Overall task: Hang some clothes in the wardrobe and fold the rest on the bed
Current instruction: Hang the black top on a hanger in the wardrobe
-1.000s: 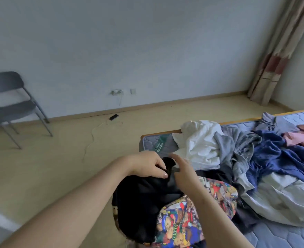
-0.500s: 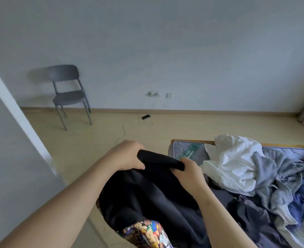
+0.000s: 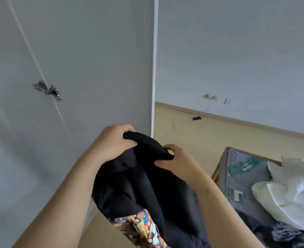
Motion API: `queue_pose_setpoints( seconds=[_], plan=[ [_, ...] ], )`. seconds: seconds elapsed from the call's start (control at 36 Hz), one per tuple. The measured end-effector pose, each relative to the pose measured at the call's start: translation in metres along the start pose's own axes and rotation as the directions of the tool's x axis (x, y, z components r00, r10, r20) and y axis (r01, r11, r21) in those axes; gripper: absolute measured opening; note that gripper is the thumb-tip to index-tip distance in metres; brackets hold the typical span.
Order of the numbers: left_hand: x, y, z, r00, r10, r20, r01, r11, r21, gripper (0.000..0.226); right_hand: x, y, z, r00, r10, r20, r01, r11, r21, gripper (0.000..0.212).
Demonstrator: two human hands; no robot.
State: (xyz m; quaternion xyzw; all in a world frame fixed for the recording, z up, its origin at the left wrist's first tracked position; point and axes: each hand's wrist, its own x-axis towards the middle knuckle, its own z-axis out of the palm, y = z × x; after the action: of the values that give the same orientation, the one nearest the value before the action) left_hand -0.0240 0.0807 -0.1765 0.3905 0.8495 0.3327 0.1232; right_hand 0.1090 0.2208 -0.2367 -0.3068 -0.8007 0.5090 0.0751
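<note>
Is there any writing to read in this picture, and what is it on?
The green label on the mattress end: white lettering, too blurred to read.
The small green-and-white tag on the mattress side: too small to read.
The cartoon print on the black garment: no legible words.

black device (image 3: 196, 118), white cable (image 3: 178, 122) on wood floor (image 3: 237, 138); wall socket (image 3: 210, 96) above skirting (image 3: 273, 127).

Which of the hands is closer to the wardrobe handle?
Left. The left hand grips the black garment below and right of the handle; the right hand grips it further right, toward the bed.
</note>
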Motion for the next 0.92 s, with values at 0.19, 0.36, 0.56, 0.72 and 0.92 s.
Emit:
queue_pose_setpoints(
  seconds=[0.19, 0.36, 0.56, 0.72, 0.92],
  plan=[
    [-0.052, -0.059, -0.032, 0.997, -0.039, -0.067, 0.045, 0.994, 0.096, 0.025, -0.009, -0.016, 0.078, 0.968, 0.023, 0.249, 0.021, 0.985, -0.169, 0.027],
    [-0.091, -0.099, -0.046, 0.987, -0.114, -0.116, 0.131, 0.979, 0.156, 0.025, -0.016, -0.019, 0.121, 0.972, 0.003, 0.233, 0.018, 0.996, -0.086, 0.011],
    [-0.126, -0.122, -0.071, 0.962, -0.227, -0.151, 0.259, 0.935, 0.241, 0.026, -0.021, -0.038, 0.135, 0.913, 0.022, 0.408, -0.090, 0.985, 0.148, 0.023],
    [-0.143, -0.134, -0.074, 0.887, -0.341, -0.312, 0.433, 0.848, 0.305, 0.020, -0.015, -0.047, 0.142, 0.941, -0.055, 0.334, -0.041, 0.961, 0.274, 0.017],
    [-0.152, -0.151, -0.062, 0.691, -0.553, -0.466, 0.686, 0.704, 0.182, 0.018, -0.012, -0.046, 0.140, 0.974, -0.138, 0.182, 0.080, 0.953, 0.294, 0.022]
  ],
)
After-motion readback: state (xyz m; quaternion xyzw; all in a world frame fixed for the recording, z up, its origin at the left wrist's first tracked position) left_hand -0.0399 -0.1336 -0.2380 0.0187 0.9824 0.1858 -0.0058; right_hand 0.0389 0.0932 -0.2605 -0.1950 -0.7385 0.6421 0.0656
